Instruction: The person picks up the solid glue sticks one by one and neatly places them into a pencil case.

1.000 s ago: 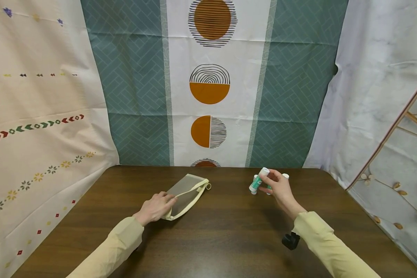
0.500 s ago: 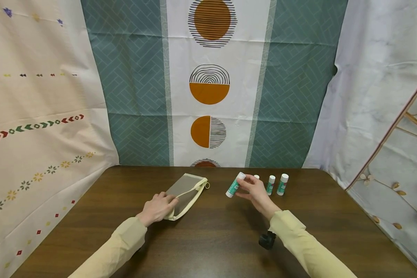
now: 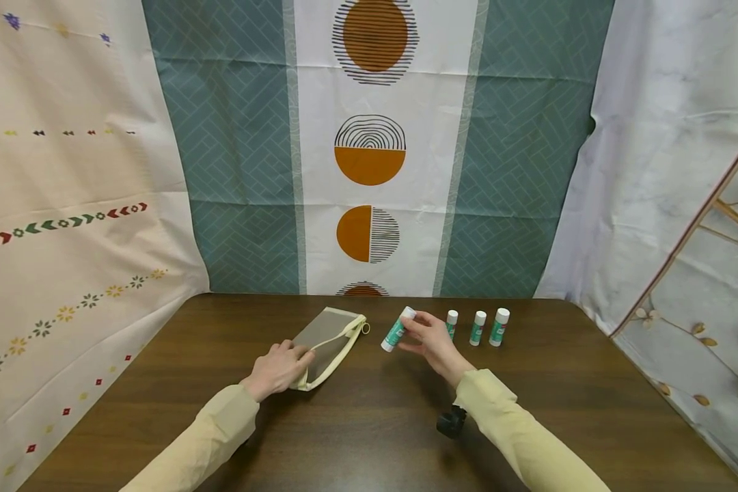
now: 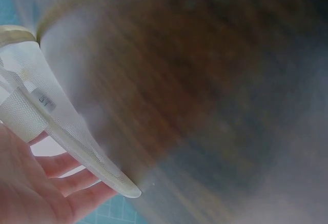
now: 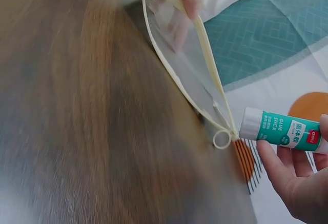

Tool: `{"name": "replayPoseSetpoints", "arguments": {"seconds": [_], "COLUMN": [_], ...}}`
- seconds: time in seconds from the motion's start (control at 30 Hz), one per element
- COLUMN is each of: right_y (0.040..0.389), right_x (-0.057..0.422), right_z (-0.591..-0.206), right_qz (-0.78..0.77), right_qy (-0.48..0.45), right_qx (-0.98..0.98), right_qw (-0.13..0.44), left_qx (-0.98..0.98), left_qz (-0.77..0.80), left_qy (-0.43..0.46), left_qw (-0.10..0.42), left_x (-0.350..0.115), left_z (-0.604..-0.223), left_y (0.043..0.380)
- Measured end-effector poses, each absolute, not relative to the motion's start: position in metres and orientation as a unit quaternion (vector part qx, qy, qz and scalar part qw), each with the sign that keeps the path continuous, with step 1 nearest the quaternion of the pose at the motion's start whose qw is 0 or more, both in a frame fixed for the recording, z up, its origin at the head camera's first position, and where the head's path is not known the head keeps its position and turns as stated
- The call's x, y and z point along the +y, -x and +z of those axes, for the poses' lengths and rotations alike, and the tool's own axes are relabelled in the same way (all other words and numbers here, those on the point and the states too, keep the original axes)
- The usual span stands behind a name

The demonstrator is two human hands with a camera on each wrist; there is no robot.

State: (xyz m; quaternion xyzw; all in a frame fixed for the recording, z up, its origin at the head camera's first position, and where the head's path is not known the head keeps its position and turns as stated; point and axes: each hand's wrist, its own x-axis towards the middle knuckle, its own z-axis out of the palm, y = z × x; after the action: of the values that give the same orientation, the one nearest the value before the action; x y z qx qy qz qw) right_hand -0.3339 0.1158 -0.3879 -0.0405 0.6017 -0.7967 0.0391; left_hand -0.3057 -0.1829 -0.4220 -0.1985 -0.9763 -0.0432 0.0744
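Note:
A pale yellow mesh zipper pouch lies on the table with its mouth gaping toward me. My left hand holds its near left edge. In the left wrist view several fingers show behind the pouch rim; the thumb is hidden there. My right hand pinches a green and white glue stick between thumb and fingers, tilted and raised above the table. In the right wrist view the white end of this glue stick appears close to the pouch's zipper ring; the true gap is hard to judge.
To the right of my right hand stand three more upright glue sticks, a left one, a middle one and a right one. The brown wooden table ends at patterned cloth behind. A black wrist device hangs beneath the right sleeve.
My right hand has carried the glue stick left, away from the standing ones toward the pouch, uncovering those behind it. The left hand and pouch have hardly moved.

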Motion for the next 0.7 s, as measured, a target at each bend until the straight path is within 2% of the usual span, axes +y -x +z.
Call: {"name": "replayPoseSetpoints", "arguments": {"seconds": [0.33,0.7], "right_y": [0.339,0.344], "right_x": [0.093,0.074], "right_z": [-0.391,-0.400], "right_qz": [-0.792,-0.791], "right_qy": [0.045,0.038], "right_qx": [0.606,0.606], "right_qw": [0.050,0.070], "left_qx": [-0.983,-0.977], "left_qz": [-0.076,-0.045], "left_qy": [0.160,0.194], "left_qw": [0.056,0.071], "left_x": [-0.181,-0.183], "left_z": [-0.422,-0.421], "left_y": [0.306,0.305]}}
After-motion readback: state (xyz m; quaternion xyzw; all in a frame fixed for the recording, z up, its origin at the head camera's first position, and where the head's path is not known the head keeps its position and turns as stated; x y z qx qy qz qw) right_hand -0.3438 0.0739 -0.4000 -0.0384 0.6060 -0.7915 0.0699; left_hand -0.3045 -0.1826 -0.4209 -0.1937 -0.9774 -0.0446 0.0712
